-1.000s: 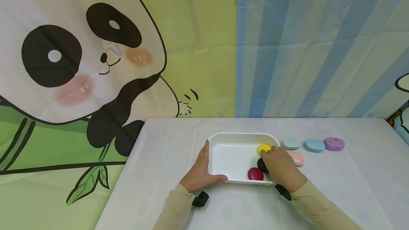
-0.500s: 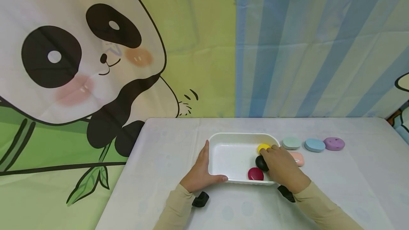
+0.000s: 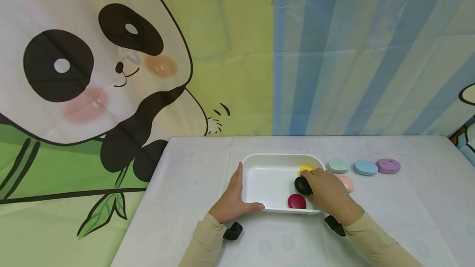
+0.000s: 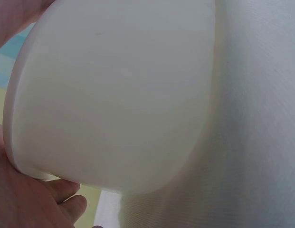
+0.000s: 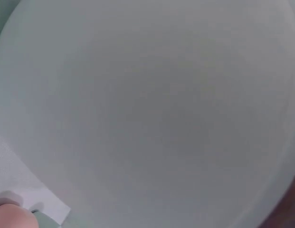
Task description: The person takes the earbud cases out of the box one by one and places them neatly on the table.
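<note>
A white plastic tray (image 3: 269,182) stands on the table. My left hand (image 3: 234,199) spans its left front corner, fingers straight along the side wall and thumb on the front rim. In the left wrist view, the tray wall (image 4: 118,95) fills most of the picture. Over the tray's right end, my right hand (image 3: 330,190) holds a glossy black oval piece (image 3: 303,186) at its fingertips. Just behind lies a yellow round piece (image 3: 306,169), partly covered by the fingers. A dark red round piece (image 3: 297,201) lies near the front wall.
Right of the tray lie a pale green oval piece (image 3: 338,165), a blue one (image 3: 365,167) and a purple one with small holes (image 3: 388,166). A pink rounded piece (image 3: 346,183) lies close to the tray, partly behind my right hand. A patterned cloth (image 3: 237,52) hangs behind.
The black piece has come out from beneath my right hand, shifting slightly left and up in view. My right wrist has moved a little right. The left hand and tray stay put.
</note>
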Action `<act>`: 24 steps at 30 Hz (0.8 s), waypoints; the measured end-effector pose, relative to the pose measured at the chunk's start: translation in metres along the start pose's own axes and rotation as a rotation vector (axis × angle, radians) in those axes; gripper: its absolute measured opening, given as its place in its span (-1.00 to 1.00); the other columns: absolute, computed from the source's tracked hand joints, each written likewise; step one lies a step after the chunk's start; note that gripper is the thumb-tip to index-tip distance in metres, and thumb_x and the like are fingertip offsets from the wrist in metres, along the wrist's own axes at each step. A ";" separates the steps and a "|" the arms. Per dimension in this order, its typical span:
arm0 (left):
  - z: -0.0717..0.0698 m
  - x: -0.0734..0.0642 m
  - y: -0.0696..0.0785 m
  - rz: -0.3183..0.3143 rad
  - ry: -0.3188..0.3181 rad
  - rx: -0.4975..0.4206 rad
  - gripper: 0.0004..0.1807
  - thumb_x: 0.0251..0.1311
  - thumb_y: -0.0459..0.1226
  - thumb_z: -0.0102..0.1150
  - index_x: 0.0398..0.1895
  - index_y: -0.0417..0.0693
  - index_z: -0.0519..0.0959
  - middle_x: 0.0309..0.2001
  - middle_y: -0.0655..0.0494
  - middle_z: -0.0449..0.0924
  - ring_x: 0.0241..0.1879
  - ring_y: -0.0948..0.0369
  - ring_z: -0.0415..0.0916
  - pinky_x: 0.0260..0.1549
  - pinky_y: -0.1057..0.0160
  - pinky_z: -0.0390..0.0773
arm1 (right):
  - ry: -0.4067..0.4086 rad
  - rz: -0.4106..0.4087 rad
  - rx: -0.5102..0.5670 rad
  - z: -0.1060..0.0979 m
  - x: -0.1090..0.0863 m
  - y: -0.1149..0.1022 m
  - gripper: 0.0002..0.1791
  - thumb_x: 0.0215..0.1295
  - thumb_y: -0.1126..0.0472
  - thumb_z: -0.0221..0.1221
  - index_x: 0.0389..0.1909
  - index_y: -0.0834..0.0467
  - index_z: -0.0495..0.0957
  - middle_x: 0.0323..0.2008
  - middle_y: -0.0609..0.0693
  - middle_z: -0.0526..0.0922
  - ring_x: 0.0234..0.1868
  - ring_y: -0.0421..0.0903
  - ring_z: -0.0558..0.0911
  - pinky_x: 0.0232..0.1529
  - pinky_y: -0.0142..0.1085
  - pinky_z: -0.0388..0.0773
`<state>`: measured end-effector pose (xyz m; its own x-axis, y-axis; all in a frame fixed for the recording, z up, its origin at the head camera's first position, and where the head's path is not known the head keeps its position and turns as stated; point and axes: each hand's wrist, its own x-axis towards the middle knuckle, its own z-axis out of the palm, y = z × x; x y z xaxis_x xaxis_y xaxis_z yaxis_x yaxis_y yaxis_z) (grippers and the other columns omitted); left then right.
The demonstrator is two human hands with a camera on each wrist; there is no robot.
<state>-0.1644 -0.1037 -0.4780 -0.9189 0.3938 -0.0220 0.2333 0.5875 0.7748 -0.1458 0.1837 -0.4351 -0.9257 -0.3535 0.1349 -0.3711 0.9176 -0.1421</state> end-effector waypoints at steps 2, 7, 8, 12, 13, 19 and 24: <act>0.000 0.000 0.000 0.001 0.001 0.003 0.47 -0.38 0.30 0.38 0.45 0.16 -0.45 0.46 0.19 -0.35 0.41 0.16 -0.23 0.24 -0.07 0.09 | 0.000 0.018 0.016 0.000 0.000 0.000 -0.41 -0.28 0.28 0.49 -0.10 0.21 0.52 -0.30 0.08 0.60 -0.26 0.05 0.54 -0.20 -0.09 0.53; -0.001 0.000 0.001 0.005 0.000 0.012 0.45 -0.35 0.28 0.39 0.44 0.21 -0.47 0.46 0.21 -0.37 0.41 0.17 -0.25 0.25 -0.06 0.07 | 0.029 0.029 0.057 0.001 -0.001 -0.001 -0.42 -0.27 0.32 0.48 -0.08 0.23 0.55 -0.24 0.10 0.60 -0.21 0.06 0.54 -0.18 -0.08 0.54; -0.001 0.000 0.001 0.005 -0.001 0.012 0.45 -0.35 0.28 0.39 0.44 0.21 -0.47 0.46 0.21 -0.37 0.41 0.17 -0.25 0.25 -0.06 0.07 | 0.034 0.029 0.066 0.001 -0.002 -0.001 -0.42 -0.27 0.33 0.48 -0.09 0.23 0.56 -0.23 0.10 0.60 -0.19 0.07 0.54 -0.17 -0.08 0.54; -0.001 0.000 0.002 0.008 0.000 0.008 0.45 -0.35 0.26 0.40 0.44 0.20 -0.47 0.46 0.18 -0.36 0.41 0.16 -0.25 0.25 -0.07 0.07 | 0.047 0.045 0.096 0.000 -0.003 -0.002 -0.43 -0.28 0.32 0.49 -0.10 0.23 0.57 -0.19 0.10 0.58 -0.12 0.07 0.51 -0.12 -0.06 0.53; -0.001 -0.001 0.002 0.008 -0.001 0.010 0.45 -0.35 0.27 0.40 0.44 0.21 -0.47 0.46 0.18 -0.36 0.41 0.16 -0.25 0.25 -0.07 0.07 | 0.051 0.049 0.110 -0.001 -0.003 -0.002 -0.42 -0.28 0.32 0.49 -0.09 0.24 0.56 -0.19 0.11 0.57 -0.12 0.08 0.51 -0.12 -0.05 0.52; -0.001 0.000 0.002 0.004 -0.004 0.012 0.45 -0.38 0.33 0.35 0.42 0.29 -0.50 0.46 0.18 -0.36 0.41 0.16 -0.24 0.25 -0.06 0.08 | 0.063 0.054 0.164 -0.006 -0.006 -0.002 -0.36 -0.25 0.28 0.49 -0.02 0.26 0.53 -0.14 0.12 0.53 -0.10 0.08 0.52 -0.12 -0.06 0.52; -0.001 0.000 0.002 -0.002 -0.003 0.011 0.46 -0.41 0.38 0.32 0.43 0.25 -0.48 0.46 0.19 -0.35 0.41 0.17 -0.23 0.25 -0.06 0.09 | 0.045 0.059 0.197 -0.009 -0.007 -0.002 -0.33 -0.21 0.26 0.48 0.03 0.27 0.49 -0.11 0.14 0.51 -0.12 0.07 0.54 -0.13 -0.06 0.53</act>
<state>-0.1640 -0.1035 -0.4760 -0.9186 0.3943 -0.0256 0.2344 0.5960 0.7680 -0.1377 0.1865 -0.4270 -0.9437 -0.2876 0.1633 -0.3275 0.8816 -0.3399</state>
